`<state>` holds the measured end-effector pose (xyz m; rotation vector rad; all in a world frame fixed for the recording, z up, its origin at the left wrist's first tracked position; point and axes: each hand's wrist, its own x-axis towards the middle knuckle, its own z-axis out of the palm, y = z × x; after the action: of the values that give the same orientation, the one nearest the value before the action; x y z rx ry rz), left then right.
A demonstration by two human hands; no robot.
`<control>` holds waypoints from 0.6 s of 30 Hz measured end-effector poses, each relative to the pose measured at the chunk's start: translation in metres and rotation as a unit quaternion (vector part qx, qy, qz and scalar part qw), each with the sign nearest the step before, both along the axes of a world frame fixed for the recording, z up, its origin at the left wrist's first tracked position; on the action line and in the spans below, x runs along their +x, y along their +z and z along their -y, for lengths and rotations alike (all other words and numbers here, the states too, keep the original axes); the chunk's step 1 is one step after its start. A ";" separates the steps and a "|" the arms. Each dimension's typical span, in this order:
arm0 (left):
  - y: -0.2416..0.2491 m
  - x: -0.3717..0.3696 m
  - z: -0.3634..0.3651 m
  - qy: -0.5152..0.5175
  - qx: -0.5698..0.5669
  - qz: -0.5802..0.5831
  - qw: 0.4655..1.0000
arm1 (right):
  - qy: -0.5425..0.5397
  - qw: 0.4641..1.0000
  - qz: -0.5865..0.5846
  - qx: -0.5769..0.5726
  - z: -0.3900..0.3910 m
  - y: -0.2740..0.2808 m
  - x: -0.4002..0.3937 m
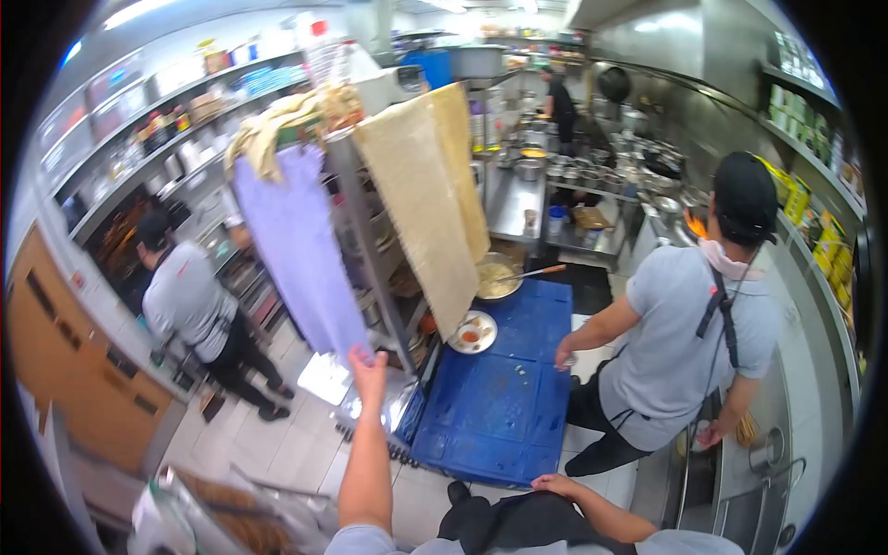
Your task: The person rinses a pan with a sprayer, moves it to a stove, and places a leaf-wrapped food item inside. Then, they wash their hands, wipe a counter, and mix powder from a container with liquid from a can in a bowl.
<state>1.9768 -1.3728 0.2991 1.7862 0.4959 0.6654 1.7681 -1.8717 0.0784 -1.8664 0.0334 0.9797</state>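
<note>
My left hand (368, 370) reaches forward to the lower end of a purple cloth (301, 250) that hangs from a metal rack; its fingers are at the hem, and I cannot make out whether they grip it. My right hand (553, 486) is low near my dark apron (518, 521), beside the near edge of a blue container top (495, 407); its fingers look curled, and anything in it is too small to tell. A beige cloth (416, 185) hangs from the rack. On the blue top are a white plate (484, 345) with a small red item and a bowl (498, 289) with a ladle.
A co-worker in a grey shirt (684, 324) stands close on the right by the counter. Another person (190, 296) works at the left shelves, and a third (560, 106) stands far back. Bags (231, 509) are at the lower left, near a wooden door (79, 370).
</note>
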 end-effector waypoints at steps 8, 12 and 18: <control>0.002 0.157 -0.093 0.112 0.120 -0.006 0.986 | 0.059 0.973 0.211 0.065 -0.136 0.151 0.166; 0.025 0.137 -0.097 0.047 0.145 -0.021 0.988 | 0.070 0.943 0.281 0.161 -0.207 0.229 0.218; 0.113 0.017 -0.060 -0.171 0.074 0.024 0.982 | 0.067 0.870 0.421 0.246 -0.291 0.280 0.270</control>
<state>1.9941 -1.3132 0.4126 1.9306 0.1023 0.5123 2.0376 -1.5805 0.3584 -1.6693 -0.8063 0.1487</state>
